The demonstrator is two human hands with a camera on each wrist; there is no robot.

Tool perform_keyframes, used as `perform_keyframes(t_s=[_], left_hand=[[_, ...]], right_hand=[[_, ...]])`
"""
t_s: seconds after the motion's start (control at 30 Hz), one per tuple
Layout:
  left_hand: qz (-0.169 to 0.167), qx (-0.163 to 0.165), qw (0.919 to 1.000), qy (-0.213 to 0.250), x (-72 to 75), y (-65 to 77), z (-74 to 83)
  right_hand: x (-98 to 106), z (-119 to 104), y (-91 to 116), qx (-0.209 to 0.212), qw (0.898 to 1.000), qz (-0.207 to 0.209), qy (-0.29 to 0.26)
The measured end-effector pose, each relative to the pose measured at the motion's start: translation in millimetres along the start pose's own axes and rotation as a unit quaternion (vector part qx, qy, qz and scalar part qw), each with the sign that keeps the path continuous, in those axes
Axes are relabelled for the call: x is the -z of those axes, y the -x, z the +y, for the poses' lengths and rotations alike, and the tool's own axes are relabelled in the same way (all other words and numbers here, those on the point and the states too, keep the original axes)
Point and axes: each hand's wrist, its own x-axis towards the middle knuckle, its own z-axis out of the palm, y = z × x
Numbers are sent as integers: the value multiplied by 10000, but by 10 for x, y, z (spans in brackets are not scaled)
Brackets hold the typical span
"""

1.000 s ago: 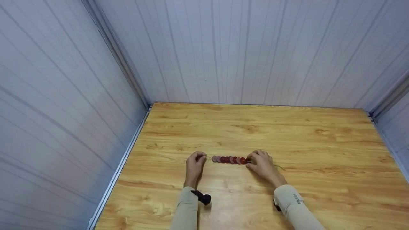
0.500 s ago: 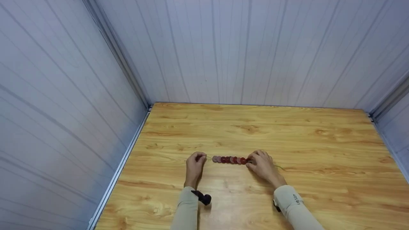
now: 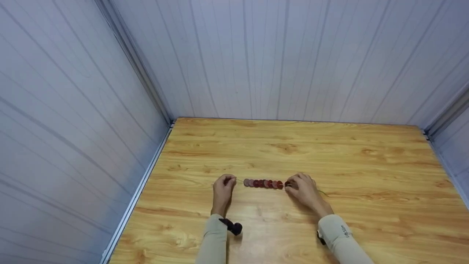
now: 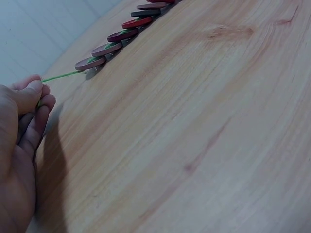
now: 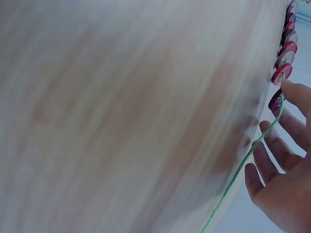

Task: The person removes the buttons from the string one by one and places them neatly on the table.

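A row of overlapping round buttons, red, dull pink and dark, is threaded on a green string over the table. My left hand pinches the string's left end between thumb and fingertips, a short stretch away from the first pinkish button. At the row's right end, my right hand holds a dark button by thumb and finger, a small gap away from the last red button. From that dark button the string runs past the loosely bent other fingers and trails off to the right.
The wood-grain table meets a white panelled wall at the back and another wall on the left. A black wrist camera sticks out beside the left sleeve.
My right hand has shifted slightly right with the dark button, opening a gap between it and the row's last red button. The left hand stays in place, still pinching the string.
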Motion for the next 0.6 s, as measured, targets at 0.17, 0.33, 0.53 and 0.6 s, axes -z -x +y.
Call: perform_keyframes(t_s=[0.17,0.33,0.53,0.6], left_hand=[[-2,64,9998,172,5,9,-2],[-72,234,9992,302,15,15,4],[43,234,9993,294,6,14,3],[92,204,9992,331,1,14,2]], right_hand=[[50,35,30,-36,10000,29,-58],[94,85,60,-13,9999,89,-106],[142,138,86,-33,9998,146,-141],[157,153,98,-43,9997,165,-154]])
